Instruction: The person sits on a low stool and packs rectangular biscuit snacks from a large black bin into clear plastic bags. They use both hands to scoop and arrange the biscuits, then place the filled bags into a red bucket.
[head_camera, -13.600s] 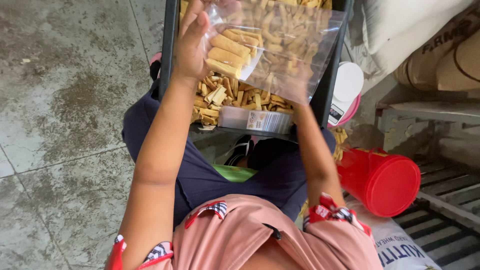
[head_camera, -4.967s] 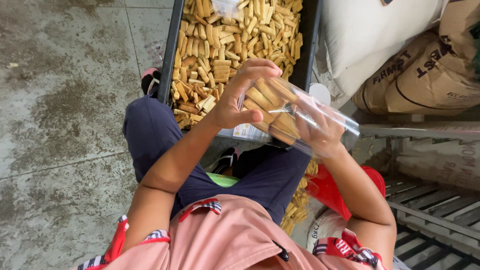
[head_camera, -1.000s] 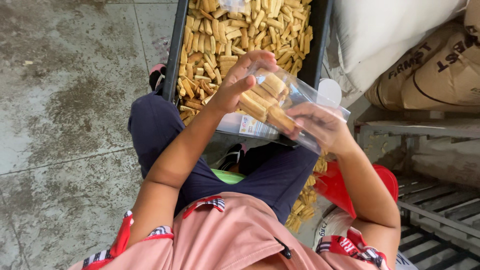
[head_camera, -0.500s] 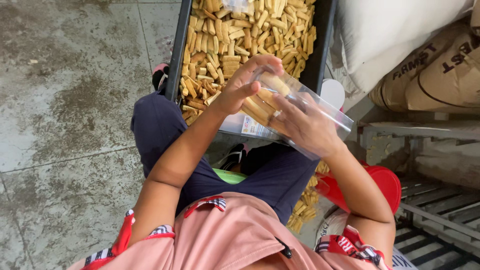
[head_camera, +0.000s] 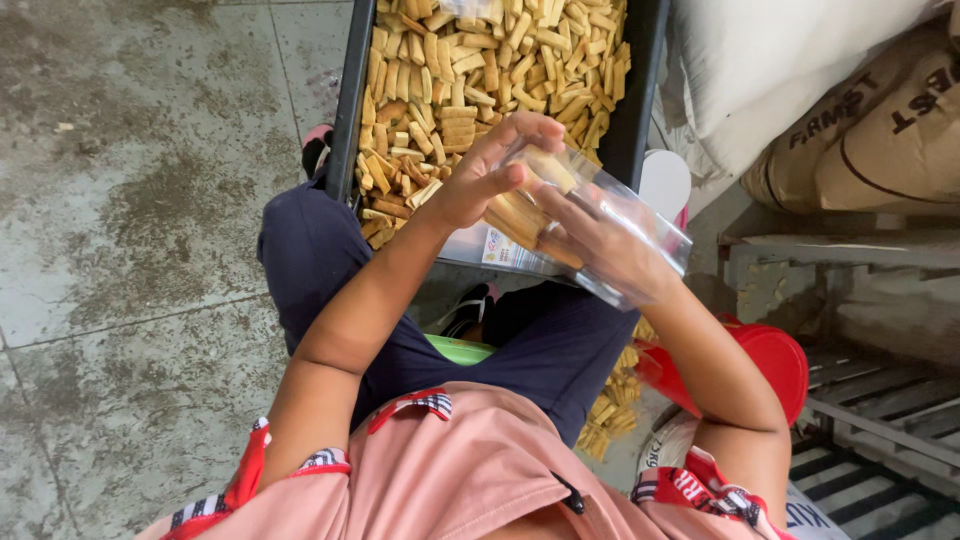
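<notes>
At centre frame I have a clear plastic bag (head_camera: 600, 225) held up between both hands, just in front of the near end of the black tray (head_camera: 347, 110) that runs up the top middle of the view. The left hand (head_camera: 480, 175) grips the bag's left end, thumb and fingers clamped on the plastic with several biscuit sticks (head_camera: 520, 205) stacked lengthwise just behind them. The right hand (head_camera: 600, 240) lies over the bag from the right side, fingers spread and pressed flat on the film over the sticks; it holds the bag by pressure rather than by a pinch, as far as I can judge. Inside the bag the sticks lie roughly parallel, tilted toward lower right. The tray is heaped with loose biscuit sticks (head_camera: 480, 70) of the same tan colour. A small clear tub with a printed label (head_camera: 490, 245) sits at the tray's near edge, partly hidden behind the bag. At right of the frame: a red bucket (head_camera: 765, 365) at lower right, a white round scale (head_camera: 665, 185) beside the tray, and brown paper sacks (head_camera: 880, 130) at upper right. Judgement: the step in hand is settling the sticks into an even row inside the bag. The next move calls for steadying the sticks while keeping the mouth of the bag free; I cannot tell whether that mouth is open.
</notes>
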